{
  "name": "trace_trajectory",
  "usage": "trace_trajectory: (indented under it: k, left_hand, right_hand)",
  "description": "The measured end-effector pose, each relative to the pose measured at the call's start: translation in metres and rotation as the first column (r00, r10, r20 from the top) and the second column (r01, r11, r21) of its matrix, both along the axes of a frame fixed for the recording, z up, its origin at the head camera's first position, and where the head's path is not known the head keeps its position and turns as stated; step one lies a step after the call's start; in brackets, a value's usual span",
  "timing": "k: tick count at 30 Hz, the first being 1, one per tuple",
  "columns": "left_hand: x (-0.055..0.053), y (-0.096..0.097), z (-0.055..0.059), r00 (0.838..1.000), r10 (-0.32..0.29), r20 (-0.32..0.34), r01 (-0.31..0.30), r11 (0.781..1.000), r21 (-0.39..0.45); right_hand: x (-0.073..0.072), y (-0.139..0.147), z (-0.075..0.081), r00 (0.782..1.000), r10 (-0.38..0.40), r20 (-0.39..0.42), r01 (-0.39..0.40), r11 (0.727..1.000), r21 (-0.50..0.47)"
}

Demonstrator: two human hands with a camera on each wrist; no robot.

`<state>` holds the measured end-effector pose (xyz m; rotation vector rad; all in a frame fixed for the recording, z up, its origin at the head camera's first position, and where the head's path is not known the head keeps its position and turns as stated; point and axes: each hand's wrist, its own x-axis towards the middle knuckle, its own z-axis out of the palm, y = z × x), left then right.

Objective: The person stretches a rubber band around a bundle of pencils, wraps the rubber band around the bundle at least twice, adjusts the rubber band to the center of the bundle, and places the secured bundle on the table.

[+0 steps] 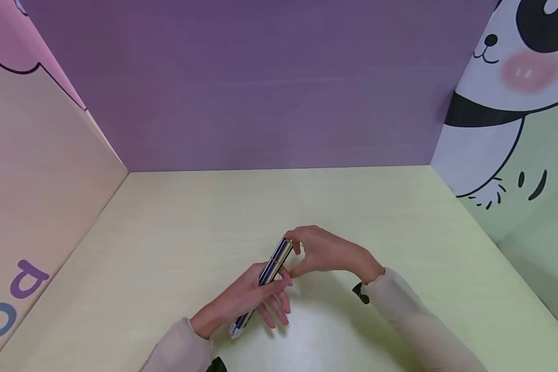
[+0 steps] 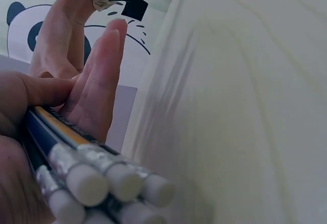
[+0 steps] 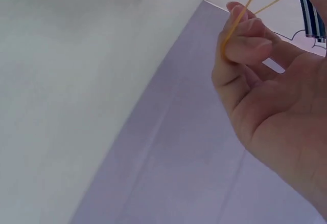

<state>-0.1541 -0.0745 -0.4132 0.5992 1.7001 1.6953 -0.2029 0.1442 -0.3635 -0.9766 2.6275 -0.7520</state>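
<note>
A bundle of striped pencils (image 1: pixel 272 268) slants across my left hand (image 1: pixel 248 287), which grips it under the thumb while the other fingers reach past it. In the left wrist view the white erasers (image 2: pixel 88 184) with silvery ferrules point toward the camera. My right hand (image 1: pixel 330 250) is at the upper end of the bundle, its fingers bent. A thin yellow-orange rubber band (image 3: pixel 240 22) is hooked on the right hand's fingers, stretched toward the dark-striped pencils (image 3: pixel 310 17). Part of the bundle's middle is hidden behind the left thumb.
Under the hands lies a pale wood-grain tabletop (image 1: pixel 190 217). A purple wall (image 1: pixel 279 103) stands at the back, with a pink-and-cream panel (image 1: pixel 42 155) on the left and a green panel with a panda drawing (image 1: pixel 535 217) on the right.
</note>
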Motion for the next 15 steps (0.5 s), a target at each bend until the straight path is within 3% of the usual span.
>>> trace_trajectory:
  k: [11,13,15]
  left_hand:
    - [-0.001,-0.007,0.004,0.988,-0.086,0.126,0.093,0.994,-0.057]
    - [-0.002,-0.007,0.004,0.987,-0.083,0.138,0.093,0.994,-0.063]
    - [-0.002,-0.007,0.004,0.987,-0.08,0.142,0.091,0.994,-0.068]
  right_hand:
    - [0.017,-0.004,0.018,0.979,-0.049,-0.2,0.064,0.996,0.07]
    - [0.022,-0.008,0.02,0.957,-0.024,-0.288,0.058,0.992,0.111]
    - [0.027,-0.012,0.02,0.917,0.02,-0.398,0.052,0.984,0.169]
